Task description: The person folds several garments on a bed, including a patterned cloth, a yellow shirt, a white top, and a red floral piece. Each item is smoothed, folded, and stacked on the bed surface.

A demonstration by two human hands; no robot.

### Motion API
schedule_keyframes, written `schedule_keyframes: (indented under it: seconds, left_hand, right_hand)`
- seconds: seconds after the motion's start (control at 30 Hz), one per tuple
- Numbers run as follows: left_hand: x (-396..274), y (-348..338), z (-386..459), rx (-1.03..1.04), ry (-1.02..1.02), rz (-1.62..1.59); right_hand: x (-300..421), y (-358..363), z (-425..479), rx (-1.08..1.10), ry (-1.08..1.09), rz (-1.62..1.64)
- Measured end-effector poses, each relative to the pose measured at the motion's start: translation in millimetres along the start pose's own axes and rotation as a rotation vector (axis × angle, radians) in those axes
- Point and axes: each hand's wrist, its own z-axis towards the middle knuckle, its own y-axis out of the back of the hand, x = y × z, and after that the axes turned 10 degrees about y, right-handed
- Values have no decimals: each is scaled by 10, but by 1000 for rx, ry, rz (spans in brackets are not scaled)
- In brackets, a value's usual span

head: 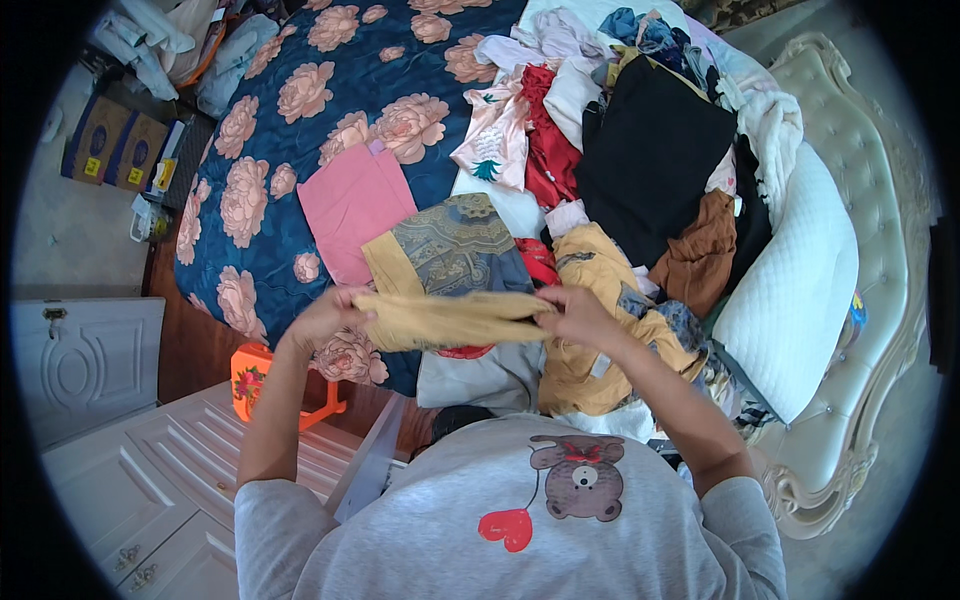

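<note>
My left hand [330,319] and my right hand [581,315] hold a yellow patterned cloth [457,319] stretched between them, blurred as if moving. Its folded grey-and-yellow part [457,247], with an ornate print, lies just beyond; whether it is the same piece I cannot tell. A folded pink cloth [356,206] rests on the blue flowered bedding [300,150] at the left. Beside my right hand lies a crumpled yellow garment [585,375] with grey patterned parts. Farther back are a black cloth [656,157], a red garment [551,150] and a brown garment [697,255].
A white pillow [799,300] leans by the tufted headboard [847,172] on the right. An orange plastic stool [251,375] stands near a white cabinet [172,457] at lower left. Cardboard boxes [116,142] and plastic bags [150,45] are at the upper left.
</note>
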Motion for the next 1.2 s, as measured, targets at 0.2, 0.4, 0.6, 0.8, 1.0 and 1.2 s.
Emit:
schedule_keyframes:
  seconds: [0.2, 0.4, 0.6, 0.8, 1.0, 1.2]
  left_hand:
    - [-67, 596, 426, -181, -51, -213]
    - [-26, 731, 1114, -356, -186, -644]
    - [798, 744, 1687, -453, -37, -714]
    - [1051, 444, 1227, -447, -34, -643]
    - [1131, 190, 973, -313, 42, -577]
    - [907, 94, 1117, -434, -115, -678]
  right_hand:
    - [383, 312, 930, 78, -259, 286]
    - [213, 405, 1554, -15, -263, 342]
    - [-716, -192, 1492, -29, -122, 301]
    - [-1183, -209, 1286, -102, -79, 186]
    - [-855, -369, 1247, -145, -110, 215]
    - [-876, -361, 1157, -475, -118, 577]
